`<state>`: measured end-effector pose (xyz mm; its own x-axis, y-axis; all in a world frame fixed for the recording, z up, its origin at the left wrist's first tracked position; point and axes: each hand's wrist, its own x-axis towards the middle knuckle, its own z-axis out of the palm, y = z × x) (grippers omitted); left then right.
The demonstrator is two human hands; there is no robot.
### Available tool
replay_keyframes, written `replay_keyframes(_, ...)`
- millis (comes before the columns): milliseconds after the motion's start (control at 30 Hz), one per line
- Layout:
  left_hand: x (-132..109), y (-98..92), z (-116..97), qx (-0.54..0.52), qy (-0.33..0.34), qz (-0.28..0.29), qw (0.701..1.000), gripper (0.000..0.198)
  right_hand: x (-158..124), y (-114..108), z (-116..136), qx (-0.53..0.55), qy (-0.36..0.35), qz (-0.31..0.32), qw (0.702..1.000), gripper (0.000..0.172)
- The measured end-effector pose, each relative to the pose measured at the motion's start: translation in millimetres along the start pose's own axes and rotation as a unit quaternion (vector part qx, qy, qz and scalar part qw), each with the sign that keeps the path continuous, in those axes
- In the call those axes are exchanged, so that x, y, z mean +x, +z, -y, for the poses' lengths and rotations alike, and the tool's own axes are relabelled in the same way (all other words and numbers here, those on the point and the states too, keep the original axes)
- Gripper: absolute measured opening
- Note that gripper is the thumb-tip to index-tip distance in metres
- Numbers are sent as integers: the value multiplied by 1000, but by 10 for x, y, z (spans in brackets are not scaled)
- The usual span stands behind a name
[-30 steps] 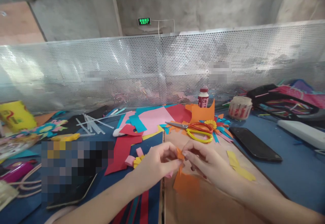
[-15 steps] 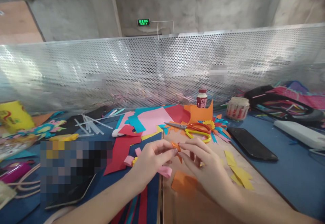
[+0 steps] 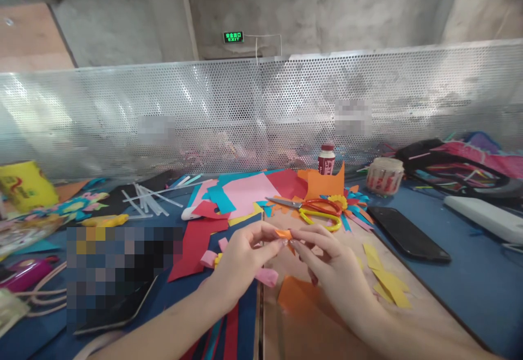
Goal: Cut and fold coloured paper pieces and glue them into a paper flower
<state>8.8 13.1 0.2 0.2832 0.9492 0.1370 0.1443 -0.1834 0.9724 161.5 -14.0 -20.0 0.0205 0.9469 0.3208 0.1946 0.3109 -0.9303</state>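
Note:
Between the fingertips of both hands is a small folded piece of orange paper (image 3: pixel 285 234), held above the seam of the table. My left hand (image 3: pixel 245 254) pinches its left side with thumb and forefinger. From the other side, the thumb and fingers of my right hand (image 3: pixel 327 256) close on it. Below my right hand lies a larger orange paper piece (image 3: pixel 295 294). A pink paper loop shape (image 3: pixel 267 277) with a yellow part shows partly behind my left hand. Scissors (image 3: pixel 322 210) with red and yellow handles lie just beyond the hands.
Coloured paper sheets (image 3: pixel 249 194) spread behind the hands. Yellow strips (image 3: pixel 386 278) and a black phone (image 3: pixel 408 233) lie to the right. A glass jar (image 3: pixel 384 176) and a small bottle (image 3: pixel 326 159) stand farther back. Glue sticks (image 3: pixel 147 201) and a yellow glue gun (image 3: pixel 105 220) are on the left.
The orange paper has turned between my fingertips, with more of its upper face showing. My right fingers have shifted slightly along it. The view has moved a little.

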Motion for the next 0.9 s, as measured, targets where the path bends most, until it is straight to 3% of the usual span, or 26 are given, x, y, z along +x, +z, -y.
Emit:
replay_keyframes(200, -13, 6, -53, 12, -6, -37, 999, 11, -40, 2, -3, 4, 3, -29, 1000, 25)
replay_keyframes(400, -34, 22, -58, -2, -4, -29, 1000, 11, -29, 5, -18, 7, -3, -25, 1000, 20)
replay_keyframes(667, -66, 32, -41, -18, -4, -22, 1000, 10, -40, 27, 4, 34, 41, -25, 998, 23)
replay_keyframes(800, -75, 28, -57, -35, -19, -10, 999, 24, -36, 30, -7, 55, 56, -18, 997, 24)
replay_keyframes(900, -71, 20, -48, -30, -25, -4, 999, 20, -23, 31, -26, 64, 61, -15, 996, 26)
